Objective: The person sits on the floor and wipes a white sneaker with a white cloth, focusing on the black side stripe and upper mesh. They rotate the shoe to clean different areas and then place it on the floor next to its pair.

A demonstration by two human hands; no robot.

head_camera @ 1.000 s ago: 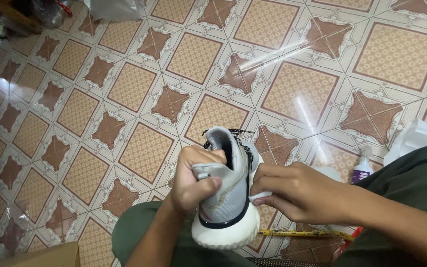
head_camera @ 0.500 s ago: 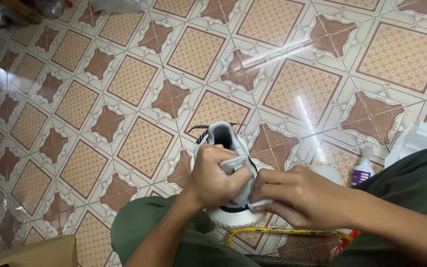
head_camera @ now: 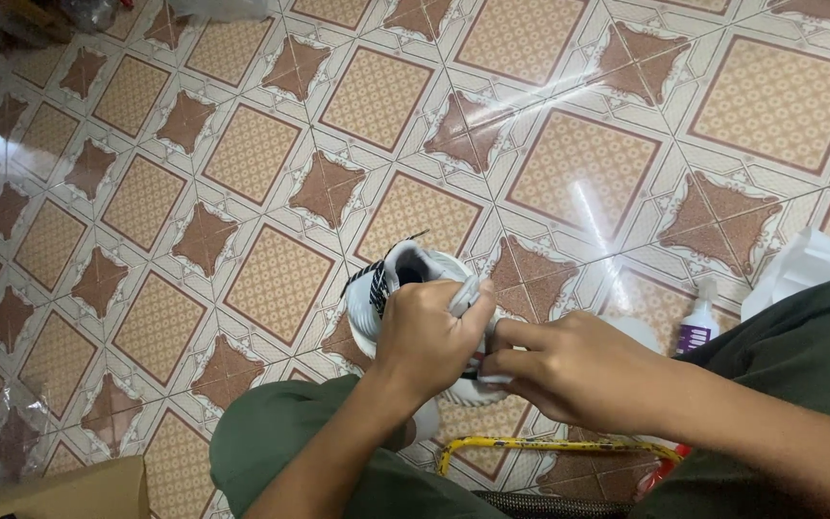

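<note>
Head view: two hands on a white sneaker at lower centre of the frame.
The left hand (head_camera: 429, 336) is curled tight around the white sneaker (head_camera: 386, 288) over the patterned tile floor (head_camera: 271, 192); the right hand (head_camera: 569, 370) pinches its side, fingers bent. A small white bottle (head_camera: 695, 327) stands at right.

Bright, even light fills my view, and the glossy tiled floor (head_camera: 271, 279) throws it back. Two long white streaks of glare run across the tiles, one slanting up right of centre, one falling toward my right hand (head_camera: 578, 370). Shadows are soft and short beneath my left hand (head_camera: 429, 336) and the white shoe (head_camera: 391, 284). The middle is fairly sharp; the far corners, top left above all, go dimmer and softer, and tile lines bend slightly near the edges.
</note>
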